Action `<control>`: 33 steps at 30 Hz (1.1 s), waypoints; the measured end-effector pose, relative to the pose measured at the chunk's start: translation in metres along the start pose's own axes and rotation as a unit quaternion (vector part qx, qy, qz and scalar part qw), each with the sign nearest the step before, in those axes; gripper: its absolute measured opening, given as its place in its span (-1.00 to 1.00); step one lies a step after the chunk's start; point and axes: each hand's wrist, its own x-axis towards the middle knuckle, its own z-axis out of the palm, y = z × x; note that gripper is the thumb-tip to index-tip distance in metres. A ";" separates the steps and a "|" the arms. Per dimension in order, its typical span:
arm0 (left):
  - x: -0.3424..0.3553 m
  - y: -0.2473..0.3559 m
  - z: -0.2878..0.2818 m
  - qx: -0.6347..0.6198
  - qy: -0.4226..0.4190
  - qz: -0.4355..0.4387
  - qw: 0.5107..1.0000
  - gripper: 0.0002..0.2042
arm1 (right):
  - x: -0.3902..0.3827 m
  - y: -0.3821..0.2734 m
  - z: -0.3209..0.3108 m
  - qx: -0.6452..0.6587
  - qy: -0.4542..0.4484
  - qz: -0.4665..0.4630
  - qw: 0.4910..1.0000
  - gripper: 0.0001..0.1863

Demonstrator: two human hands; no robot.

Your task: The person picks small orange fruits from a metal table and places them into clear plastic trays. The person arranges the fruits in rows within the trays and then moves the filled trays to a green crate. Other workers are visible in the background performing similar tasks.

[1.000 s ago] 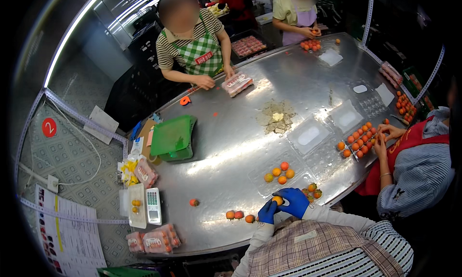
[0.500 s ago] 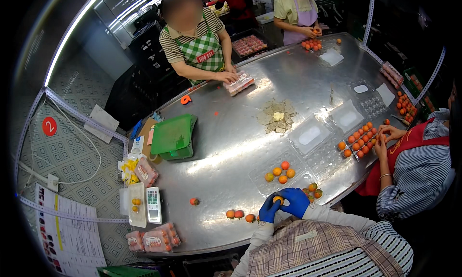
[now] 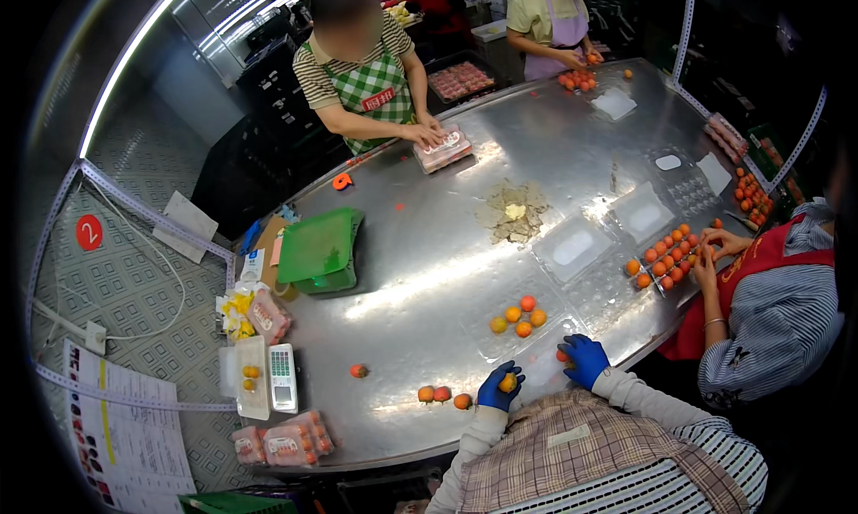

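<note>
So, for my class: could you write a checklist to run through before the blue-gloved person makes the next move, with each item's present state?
1. Left grip has hold of the yellow-orange fruit: ok.
2. Right grip is closed round the red fruit: cannot tell; the glove hides most of it.
3. Both gloves are on: ok.
4. The cluster of five fruits ahead stands apart from both hands: ok.
5. All other fruit is gathered in: not ok; a row of three fruits and one lone fruit lie leftward.
6. Scale pan is bare: not ok; two yellow fruits are on it.
</note>
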 end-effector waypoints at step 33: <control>-0.047 0.033 0.077 0.433 -0.107 0.306 0.841 -0.61 | 0.051 -0.089 -0.057 0.541 -0.082 0.039 0.836 -0.49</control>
